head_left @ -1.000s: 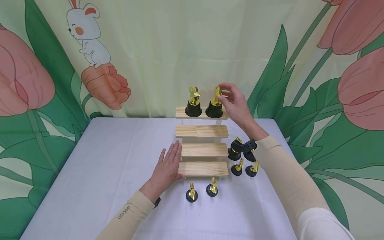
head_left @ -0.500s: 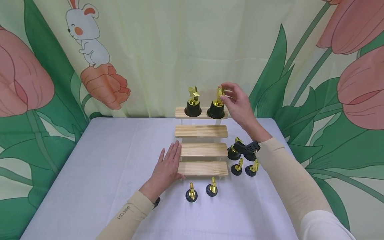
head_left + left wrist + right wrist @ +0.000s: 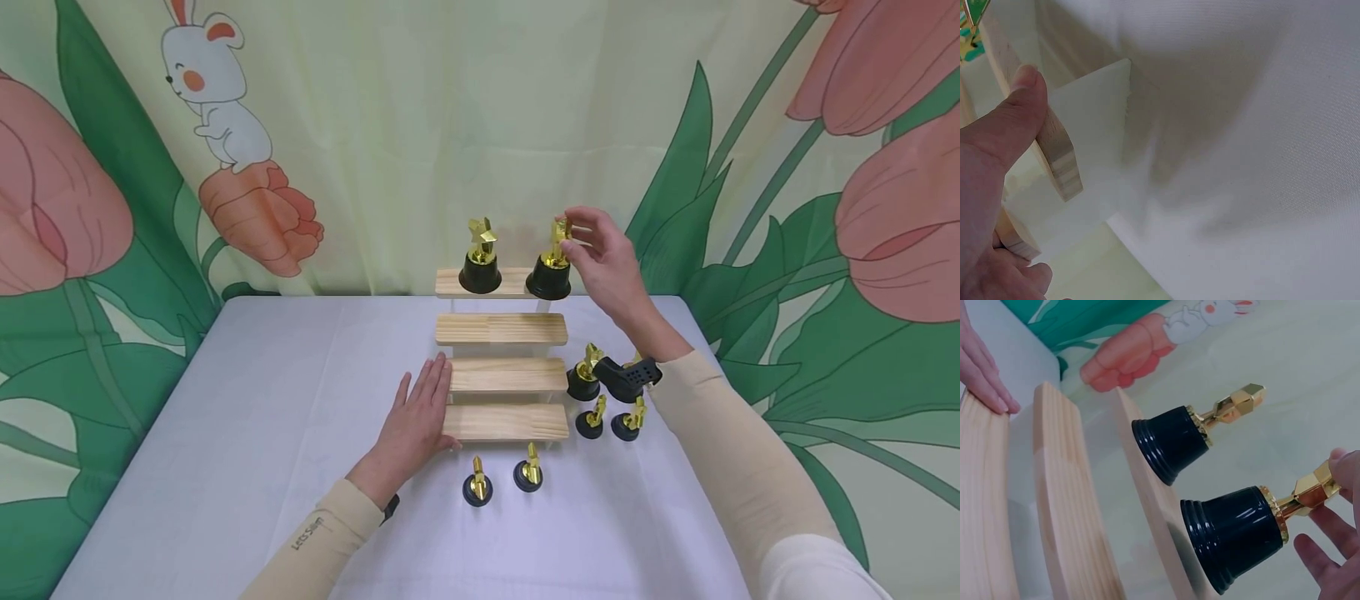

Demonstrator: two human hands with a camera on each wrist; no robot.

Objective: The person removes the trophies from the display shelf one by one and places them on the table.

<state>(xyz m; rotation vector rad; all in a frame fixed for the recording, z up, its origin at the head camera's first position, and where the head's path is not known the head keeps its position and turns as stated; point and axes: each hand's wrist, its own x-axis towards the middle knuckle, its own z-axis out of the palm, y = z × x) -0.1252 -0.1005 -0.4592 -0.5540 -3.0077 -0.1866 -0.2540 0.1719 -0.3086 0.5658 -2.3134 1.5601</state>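
Observation:
At the top of a stepped wooden stand (image 3: 501, 329), my right hand (image 3: 606, 254) pinches the gold star of a small trophy (image 3: 552, 279) with a black base. In the right wrist view that trophy (image 3: 1235, 534) stands upright near the shelf's right end, thumb and fingers at its star. A second star trophy (image 3: 480, 273) stands apart from it on the same top shelf. My left hand (image 3: 411, 421), fingers straight, rests against the left ends of the two lower shelves. The left wrist view has its thumb (image 3: 1025, 106) on a shelf edge.
Two small trophies (image 3: 477, 485) stand in front of the stand. Several more trophies (image 3: 590, 421) stand to its right, one partly hidden behind the right wrist's black strap (image 3: 626, 379). A white cloth (image 3: 300, 375) covers the table, and a printed curtain (image 3: 390, 150) hangs behind.
My right hand has shifted the right trophy to the right along the top shelf, widening the gap between the two trophies. The left hand stays in place.

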